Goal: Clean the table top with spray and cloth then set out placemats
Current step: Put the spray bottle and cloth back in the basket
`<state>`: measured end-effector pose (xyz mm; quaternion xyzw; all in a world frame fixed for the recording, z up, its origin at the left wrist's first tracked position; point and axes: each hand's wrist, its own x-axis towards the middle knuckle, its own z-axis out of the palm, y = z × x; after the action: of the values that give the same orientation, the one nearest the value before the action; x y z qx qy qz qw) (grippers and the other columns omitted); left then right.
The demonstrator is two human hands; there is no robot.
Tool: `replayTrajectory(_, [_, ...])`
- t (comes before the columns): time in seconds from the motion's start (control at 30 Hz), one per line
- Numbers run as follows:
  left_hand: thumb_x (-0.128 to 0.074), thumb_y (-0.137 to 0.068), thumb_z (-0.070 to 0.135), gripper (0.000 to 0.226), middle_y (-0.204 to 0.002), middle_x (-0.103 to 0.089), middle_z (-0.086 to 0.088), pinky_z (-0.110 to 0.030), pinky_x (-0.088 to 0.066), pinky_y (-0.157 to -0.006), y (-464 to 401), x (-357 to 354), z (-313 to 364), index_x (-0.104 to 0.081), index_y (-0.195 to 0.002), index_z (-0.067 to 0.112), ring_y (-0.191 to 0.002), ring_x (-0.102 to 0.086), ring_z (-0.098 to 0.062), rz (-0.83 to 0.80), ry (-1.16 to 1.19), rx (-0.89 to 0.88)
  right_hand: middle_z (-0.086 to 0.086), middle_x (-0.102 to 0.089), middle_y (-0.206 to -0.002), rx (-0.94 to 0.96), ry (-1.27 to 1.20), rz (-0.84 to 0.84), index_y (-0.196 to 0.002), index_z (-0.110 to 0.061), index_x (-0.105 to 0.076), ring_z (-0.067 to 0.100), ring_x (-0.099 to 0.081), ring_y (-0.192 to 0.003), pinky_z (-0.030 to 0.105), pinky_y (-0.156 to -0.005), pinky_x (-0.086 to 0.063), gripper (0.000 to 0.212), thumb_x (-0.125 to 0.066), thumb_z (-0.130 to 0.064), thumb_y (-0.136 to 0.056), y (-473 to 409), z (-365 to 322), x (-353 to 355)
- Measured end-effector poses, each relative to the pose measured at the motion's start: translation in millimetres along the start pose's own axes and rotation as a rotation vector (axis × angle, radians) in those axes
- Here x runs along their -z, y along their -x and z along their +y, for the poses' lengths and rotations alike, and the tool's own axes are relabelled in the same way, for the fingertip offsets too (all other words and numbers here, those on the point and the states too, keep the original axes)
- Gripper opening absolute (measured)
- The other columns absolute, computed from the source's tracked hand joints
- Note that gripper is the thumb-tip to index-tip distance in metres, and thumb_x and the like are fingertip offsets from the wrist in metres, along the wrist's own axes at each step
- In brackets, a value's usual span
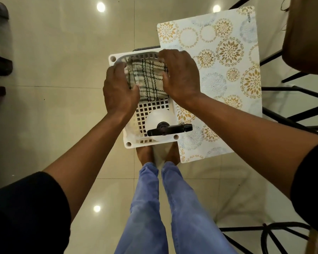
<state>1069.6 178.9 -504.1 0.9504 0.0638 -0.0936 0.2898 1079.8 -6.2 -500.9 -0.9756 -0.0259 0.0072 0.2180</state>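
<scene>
Black sleeves and blue-trousered legs are seen nearest the camera, the legs viewed through a clear glass counter (233,189) down to the tiled floor beneath. On that counter a white perforated plastic basket (128,139) is set, with its right side just beside or slightly over a white placemat printed with gold and grey floral circles (226,52).

Inside the far half of the basket a folded cream cloth with a dark green check (151,83) is held from both sides. The left hand (118,92) is curled round the cloth's left edge, with the thumb laid on top. The right hand (180,76) is cupped over the right edge, though whether its fingers close under the cloth cannot be told. A translucent white spray bottle with a black trigger head (165,128) is stood in the near half of the basket, untouched.

No wet streaks or spray marks can be made out on the glass, so whether cleaning has been done cannot be judged. Only one placemat is seen, lying at an angle. Either the cloth is being fetched for wiping or returned afterwards; the proper setting out of placemats is judged to remain.
</scene>
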Motion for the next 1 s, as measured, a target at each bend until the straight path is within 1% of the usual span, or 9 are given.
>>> replayTrajectory(0.1, [-0.070, -0.086, 0.021, 0.057, -0.147, -0.057, -0.008, -0.039, -0.045, -0.106, 0, 5, -2, -0.060, -0.141, 0.014, -0.128, -0.055, -0.033, -0.039, -0.097, -0.171, -0.004, -0.068, -0.126, 0.170, 0.081, -0.012, -0.122, -0.020, -0.069, 0.028, -0.056, -0.117, 0.040, -0.091, -0.043, 0.039, -0.071, -0.015, -0.083, 4, 9, 3])
replayTrajectory(0.2, [-0.073, -0.087, 0.018, 0.054, -0.150, -0.055, -0.008, -0.047, -0.045, -0.113, -2, 7, -4, -0.064, -0.140, 0.014, -0.139, -0.047, -0.039, -0.148, -0.193, -0.273, -0.014, -0.066, -0.136, 0.290, 0.179, -0.126, -0.125, -0.028, -0.072, 0.029, -0.054, -0.123, 0.045, -0.092, -0.039, 0.035, -0.064, -0.027, -0.090, 7, 14, 4])
replayTrajectory(0.37, [-0.078, -0.088, 0.019, 0.051, -0.155, -0.050, -0.007, -0.052, -0.050, -0.107, -3, 7, 0, -0.066, -0.137, 0.016, -0.145, -0.041, -0.037, -0.221, -0.297, -0.278, -0.016, -0.060, -0.146, 0.295, 0.254, -0.266, -0.130, -0.030, -0.071, 0.031, -0.051, -0.128, 0.049, -0.093, -0.039, 0.037, -0.055, -0.036, -0.097, 9, 13, 8])
replayTrajectory(0.5, [-0.076, -0.089, 0.021, 0.050, -0.156, -0.051, -0.006, -0.051, -0.048, -0.108, -4, 9, 4, -0.066, -0.139, 0.016, -0.145, -0.042, -0.037, -0.219, -0.295, -0.257, -0.016, -0.054, -0.152, 0.265, 0.225, -0.361, -0.137, -0.031, -0.066, 0.029, -0.044, -0.137, 0.049, -0.099, -0.036, 0.040, -0.056, -0.032, -0.098, 7, 10, 20])
replayTrajectory(0.6, [-0.073, -0.090, 0.027, 0.049, -0.148, -0.064, -0.007, -0.047, -0.047, -0.110, -3, 21, 11, -0.069, -0.138, 0.017, -0.138, -0.052, -0.036, -0.202, -0.208, -0.239, -0.013, -0.058, -0.149, 0.189, 0.123, -0.381, -0.140, -0.032, -0.064, 0.026, -0.040, -0.140, 0.045, -0.105, -0.033, 0.044, -0.061, -0.025, -0.096, 4, 8, 34])
replayTrajectory(0.73, [-0.070, -0.094, 0.026, 0.038, -0.136, -0.074, -0.001, -0.038, -0.046, -0.111, 4, 44, 40, -0.075, -0.131, 0.022, -0.129, -0.064, -0.026, -0.122, -0.046, -0.238, -0.001, -0.071, -0.126, 0.020, -0.081, -0.262, -0.132, -0.027, -0.070, 0.028, -0.052, -0.128, 0.047, -0.103, -0.042, 0.042, -0.066, -0.024, -0.091, 10, 8, 52])
replayTrajectory(0.8, [-0.069, -0.095, 0.025, 0.032, -0.130, -0.076, 0.007, -0.033, -0.048, -0.109, 16, 59, 68, -0.076, -0.127, 0.026, -0.123, -0.067, -0.018, -0.101, 0.049, -0.252, -0.005, -0.071, -0.127, -0.079, -0.201, -0.162, -0.131, -0.027, -0.070, 0.025, -0.054, -0.125, 0.042, -0.105, -0.042, 0.040, -0.068, -0.026, -0.091, 21, 7, 68])
replayTrajectory(0.9, [-0.067, -0.096, 0.024, 0.029, -0.122, -0.076, 0.017, -0.038, -0.055, -0.104, 43, 81, 109, -0.078, -0.122, 0.029, -0.111, -0.071, -0.006, -0.101, 0.153, -0.316, -0.010, -0.071, -0.125, -0.244, -0.391, -0.016, -0.127, -0.027, -0.071, 0.017, -0.060, -0.119, 0.034, -0.102, -0.046, 0.037, -0.067, -0.027, -0.091, 46, 1, 94])
replayTrajectory(1.0, [-0.066, -0.098, 0.022, 0.026, -0.121, -0.072, 0.020, -0.040, -0.056, -0.101, 84, 100, 150, -0.077, -0.122, 0.026, -0.108, -0.072, -0.008, -0.095, 0.199, -0.449, -0.014, -0.073, -0.115, -0.436, -0.626, 0.054, -0.121, -0.026, -0.073, 0.006, -0.065, -0.108, 0.032, -0.091, -0.054, 0.028, -0.070, -0.024, -0.093, 81, -1, 113])
